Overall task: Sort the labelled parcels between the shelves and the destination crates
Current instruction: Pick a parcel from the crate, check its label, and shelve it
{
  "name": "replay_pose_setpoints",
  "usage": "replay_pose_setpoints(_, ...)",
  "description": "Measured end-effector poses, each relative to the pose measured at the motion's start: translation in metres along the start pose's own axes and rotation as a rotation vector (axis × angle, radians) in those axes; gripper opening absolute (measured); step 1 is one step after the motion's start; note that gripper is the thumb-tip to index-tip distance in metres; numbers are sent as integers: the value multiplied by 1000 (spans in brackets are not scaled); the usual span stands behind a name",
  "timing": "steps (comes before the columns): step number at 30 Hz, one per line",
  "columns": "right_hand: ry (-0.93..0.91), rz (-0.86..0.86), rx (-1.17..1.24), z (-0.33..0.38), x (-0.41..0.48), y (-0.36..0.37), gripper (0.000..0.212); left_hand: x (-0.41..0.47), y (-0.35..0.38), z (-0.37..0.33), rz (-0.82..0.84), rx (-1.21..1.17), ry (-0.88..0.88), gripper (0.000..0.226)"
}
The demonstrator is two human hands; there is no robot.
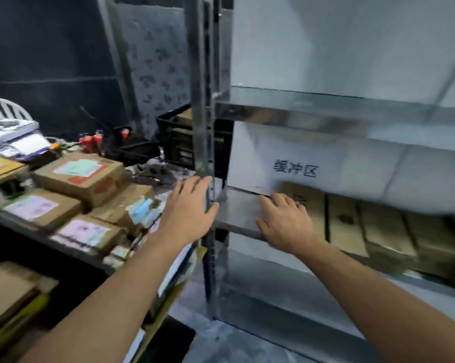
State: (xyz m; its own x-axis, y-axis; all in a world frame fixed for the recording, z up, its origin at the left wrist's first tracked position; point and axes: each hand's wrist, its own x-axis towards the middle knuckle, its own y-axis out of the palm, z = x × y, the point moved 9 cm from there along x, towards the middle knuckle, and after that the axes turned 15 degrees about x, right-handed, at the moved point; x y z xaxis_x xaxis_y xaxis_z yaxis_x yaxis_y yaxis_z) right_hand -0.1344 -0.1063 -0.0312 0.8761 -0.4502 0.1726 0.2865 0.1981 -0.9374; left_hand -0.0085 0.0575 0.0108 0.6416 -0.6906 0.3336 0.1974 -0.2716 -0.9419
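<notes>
In the head view, our left hand (188, 205) and right hand (284, 221) are both spread flat and hold nothing. The right hovers beside the end parcel (312, 205) of a plain brown row on the metal shelf (236, 208), at 3 o'clock. We would best grip its sides and read its label first. Pastel-labelled parcels (79, 174) lie on the table (11, 221) at 9 o'clock.
</notes>
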Motion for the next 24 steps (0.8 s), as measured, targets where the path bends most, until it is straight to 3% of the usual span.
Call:
replay_pose_setpoints(5, 169, 34, -30, -108, -37, -13, 52, 22, 51, -109, 89, -81, 93, 62)
replay_pose_setpoints(10, 258, 79, 19, -166, -50, -6, 52, 28, 101, -165, 199, -104, 125, 60)
replay_pose_setpoints(20, 373, 198, 69, -185, -23, 33, 55, 54, 168, -169, 385, -134, 64, 53)
replay_pose_setpoints(24, 453, 151, 131, -191, -15, 36, 56, 62, 189, -170, 468, -283, 60, 57)
